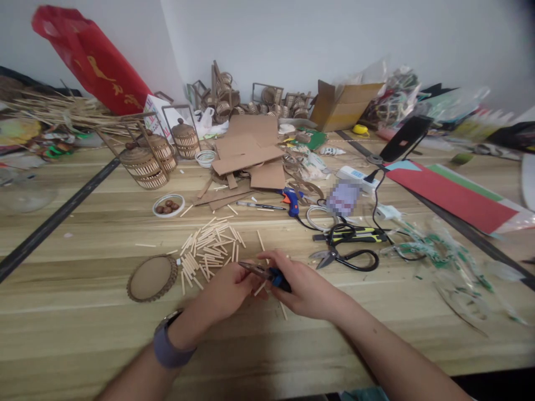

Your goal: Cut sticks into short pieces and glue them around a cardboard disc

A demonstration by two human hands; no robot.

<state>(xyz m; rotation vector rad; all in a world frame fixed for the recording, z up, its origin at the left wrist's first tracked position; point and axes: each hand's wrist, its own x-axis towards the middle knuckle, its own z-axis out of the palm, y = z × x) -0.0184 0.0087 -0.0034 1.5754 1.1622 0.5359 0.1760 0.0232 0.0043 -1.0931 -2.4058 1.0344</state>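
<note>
My right hand [307,284] is closed round the blue handles of a pair of pliers [261,271], whose dark jaws point left over my left hand. My left hand [232,287], with a watch on its wrist, is closed just under the jaws. A short pale wooden stick [259,288] pokes out at its fingertips; the fingers themselves are partly hidden. Beyond the left hand lies a loose pile of short wooden sticks [213,242]. To its left is a round cardboard disc [152,277] with a scalloped brown rim.
Black-handled scissors [351,259], a yellow cutter [363,235] and a blue glue gun [292,201] with its cord lie to the right. A dish [168,206] holds brown beads. Cardboard pieces [246,139], small lidded baskets [144,164] and an open box [340,106] stand farther back.
</note>
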